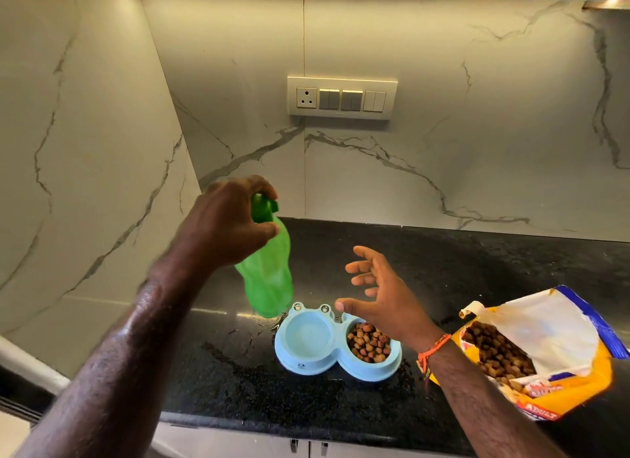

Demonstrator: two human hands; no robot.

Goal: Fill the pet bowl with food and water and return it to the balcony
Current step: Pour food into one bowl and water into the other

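Nearest the camera, two bare forearms reach out over the black speckled table [477,270]. The right hand [381,297] hovers above the pet bowl [335,345] with palm turned leftward and fingers spread wide, holding nothing and touching nothing; an orange thread band [433,350] circles its wrist. The pet bowl, a pale blue double dish with small frog eyes on its far rim, sits on the table near the front edge. Its left compartment looks pale and bare of kibble; whether it holds water cannot be told. Its right compartment is filled with brown kibble [368,343]. Just right of the bowl, a yellow and blue pet food bag [552,352] lies on its side, mouth torn open, with more kibble showing inside. Farther back, the left hand [228,225] is clamped around the cap end of a green plastic bottle [269,276], which stands slightly tilted just behind the bowl's left rim. Wet streaks glisten on the table around its base. Beyond, a switch panel [342,97] sits on the marble wall [443,150].
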